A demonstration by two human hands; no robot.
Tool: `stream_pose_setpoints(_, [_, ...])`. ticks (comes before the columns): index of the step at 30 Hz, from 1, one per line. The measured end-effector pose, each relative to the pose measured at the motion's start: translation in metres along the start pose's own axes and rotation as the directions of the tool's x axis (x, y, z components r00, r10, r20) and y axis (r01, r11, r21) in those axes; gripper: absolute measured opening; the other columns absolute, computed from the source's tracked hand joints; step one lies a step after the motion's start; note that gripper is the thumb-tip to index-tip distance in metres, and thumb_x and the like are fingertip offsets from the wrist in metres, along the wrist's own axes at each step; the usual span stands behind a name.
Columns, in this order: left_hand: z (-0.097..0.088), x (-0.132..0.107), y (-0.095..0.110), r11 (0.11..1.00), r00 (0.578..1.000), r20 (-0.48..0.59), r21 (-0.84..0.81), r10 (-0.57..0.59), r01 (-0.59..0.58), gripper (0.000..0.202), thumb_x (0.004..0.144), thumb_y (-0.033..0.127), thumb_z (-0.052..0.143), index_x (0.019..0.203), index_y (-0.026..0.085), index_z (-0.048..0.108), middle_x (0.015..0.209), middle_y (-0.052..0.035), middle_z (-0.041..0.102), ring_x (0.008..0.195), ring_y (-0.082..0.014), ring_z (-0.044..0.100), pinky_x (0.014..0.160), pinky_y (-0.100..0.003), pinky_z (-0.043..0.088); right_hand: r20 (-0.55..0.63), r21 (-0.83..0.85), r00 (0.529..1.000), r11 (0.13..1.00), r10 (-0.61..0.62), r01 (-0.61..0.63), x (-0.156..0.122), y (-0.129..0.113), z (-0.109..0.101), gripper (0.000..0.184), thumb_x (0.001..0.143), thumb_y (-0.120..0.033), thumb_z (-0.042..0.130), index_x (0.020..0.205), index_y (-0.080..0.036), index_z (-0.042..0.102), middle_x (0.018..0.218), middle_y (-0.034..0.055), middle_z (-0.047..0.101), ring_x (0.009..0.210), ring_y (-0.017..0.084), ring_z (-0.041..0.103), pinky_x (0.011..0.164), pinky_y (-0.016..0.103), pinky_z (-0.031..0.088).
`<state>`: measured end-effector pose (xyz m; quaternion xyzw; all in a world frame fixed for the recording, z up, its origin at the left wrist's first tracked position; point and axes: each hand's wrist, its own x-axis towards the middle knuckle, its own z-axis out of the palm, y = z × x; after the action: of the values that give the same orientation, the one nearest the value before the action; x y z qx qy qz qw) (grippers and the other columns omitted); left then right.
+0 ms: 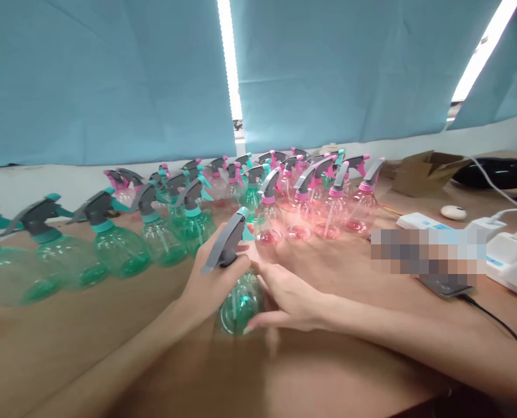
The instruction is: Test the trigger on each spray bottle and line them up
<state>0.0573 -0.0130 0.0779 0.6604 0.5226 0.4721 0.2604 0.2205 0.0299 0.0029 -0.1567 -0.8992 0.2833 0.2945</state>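
A green see-through spray bottle (241,305) with a grey and teal trigger head (228,241) is between my hands at the middle of the view. My left hand (217,273) is closed round its neck, just under the trigger head. The body of the bottle is gripped from the right by my right hand (287,299), its thumb low near the base. Some fingertips of both hands are hidden behind the bottle. Nearest beyond my hands stand a green spray bottle (197,229) and a pink spray bottle (268,223).
Several green spray bottles (121,249) line the left of the wooden table (337,371); pink ones (330,215) stand behind. At right are a power strip (419,222) with white chargers (515,249), a phone (444,285) with a black cable, a white mouse-like object (453,212) and a cardboard box (424,174).
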Motion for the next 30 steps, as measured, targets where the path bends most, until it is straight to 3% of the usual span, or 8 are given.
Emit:
stream_pose_setpoints(4, [-0.011,0.005,-0.009,1.0,1.0,0.004,0.013,-0.005,0.005,0.032,0.076,0.02,0.053,0.107,0.024,0.054,0.097,0.0008,0.059,0.094,-0.0191,0.065,0.088,-0.034,0.049,0.147,-0.129,0.985,0.989,0.095,-0.076,-0.009,0.02,-0.009,0.086,0.079,-0.063,0.061,0.141,-0.01,0.038,0.141,0.02,0.047,0.129,0.032,0.044,0.105,0.047,0.038])
stream_pose_setpoints(9, [-0.024,0.009,-0.016,0.998,0.999,0.009,0.045,-0.041,0.04,0.034,0.078,0.02,0.053,0.112,0.025,0.052,0.101,0.0,0.062,0.099,-0.0198,0.064,0.088,-0.033,0.046,0.22,-0.25,0.945,0.95,0.244,-0.187,-0.014,0.033,-0.022,0.083,0.08,-0.07,0.052,0.141,-0.015,0.045,0.149,0.0163,0.038,0.136,0.034,0.036,0.11,0.051,0.031])
stream_pose_setpoints(11, [-0.026,0.011,-0.015,0.998,0.999,0.005,0.05,-0.046,0.045,0.036,0.078,0.021,0.053,0.114,0.025,0.052,0.103,-0.0006,0.061,0.091,-0.0185,0.064,0.083,-0.032,0.047,0.215,-0.262,0.938,0.941,0.274,-0.214,-0.015,0.034,-0.023,0.082,0.08,-0.071,0.051,0.141,-0.016,0.046,0.15,0.015,0.037,0.137,0.034,0.034,0.111,0.051,0.029])
stream_pose_setpoints(15, [-0.026,0.011,-0.014,0.995,0.998,0.017,0.085,-0.054,0.052,0.038,0.078,0.021,0.049,0.116,0.024,0.054,0.075,0.0037,0.055,0.063,-0.0145,0.054,0.063,-0.028,0.043,0.199,-0.255,0.939,0.94,0.28,-0.226,-0.016,0.035,-0.022,0.078,0.082,-0.069,0.051,0.142,-0.018,0.045,0.151,0.013,0.037,0.139,0.032,0.032,0.112,0.051,0.028])
stream_pose_setpoints(18, [-0.025,0.01,-0.015,0.995,0.997,0.029,0.072,-0.066,0.064,0.042,0.078,0.021,0.048,0.119,0.026,0.054,0.066,0.0055,0.049,0.056,-0.0134,0.046,0.058,-0.027,0.04,0.201,-0.25,0.94,0.942,0.275,-0.222,-0.017,0.036,-0.021,0.076,0.083,-0.067,0.051,0.142,-0.019,0.044,0.151,0.012,0.036,0.139,0.032,0.032,0.113,0.051,0.028])
stream_pose_setpoints(24, [-0.024,0.011,-0.014,0.999,1.0,0.018,0.042,-0.013,0.012,0.04,0.078,0.021,0.05,0.117,0.025,0.057,0.093,0.0018,0.059,0.07,-0.0127,0.052,0.076,-0.028,0.045,0.199,-0.266,0.938,0.937,0.284,-0.227,-0.017,0.036,-0.021,0.075,0.084,-0.067,0.05,0.142,-0.019,0.044,0.152,0.0117,0.034,0.14,0.031,0.031,0.113,0.051,0.028])
stream_pose_setpoints(30, [-0.024,0.011,-0.011,0.998,0.997,0.032,0.017,-0.066,0.066,0.046,0.078,0.022,0.051,0.124,0.027,0.054,0.097,0.0006,0.064,0.077,-0.0162,0.06,0.081,-0.032,0.046,0.212,-0.279,0.933,0.933,0.29,-0.226,-0.017,0.035,-0.021,0.077,0.084,-0.068,0.049,0.142,-0.018,0.043,0.152,0.012,0.032,0.14,0.031,0.029,0.114,0.05,0.027])
